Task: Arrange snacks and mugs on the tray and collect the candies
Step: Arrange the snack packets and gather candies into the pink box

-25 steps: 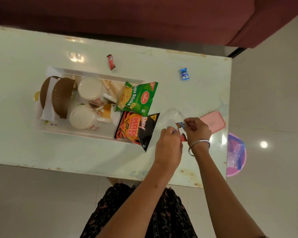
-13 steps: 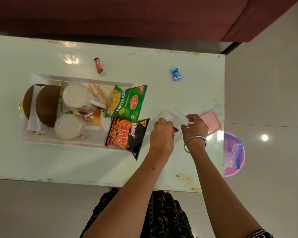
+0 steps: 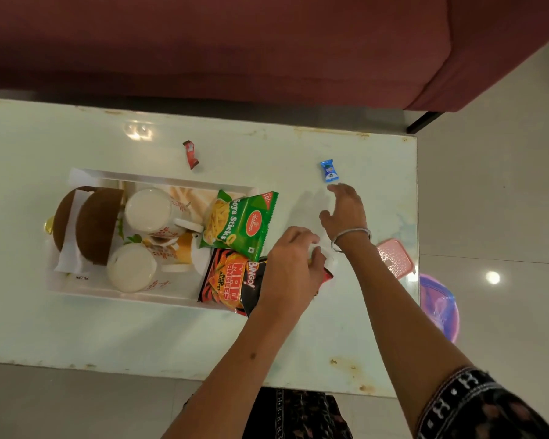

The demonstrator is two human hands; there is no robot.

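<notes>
We observe the right hand (image 3: 344, 209) spread, fingers just short of the blue candy (image 3: 329, 170), a small crimped wrapper lying on the table (image 3: 76, 327). The left hand (image 3: 293, 264) grips a clear container (image 3: 325, 253).

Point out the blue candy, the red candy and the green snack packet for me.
blue candy (image 3: 329, 171), head view, middle of the wrapper.
red candy (image 3: 191, 154), head view, middle of the wrapper.
green snack packet (image 3: 240, 224), head view, centre of the printed front.
</notes>
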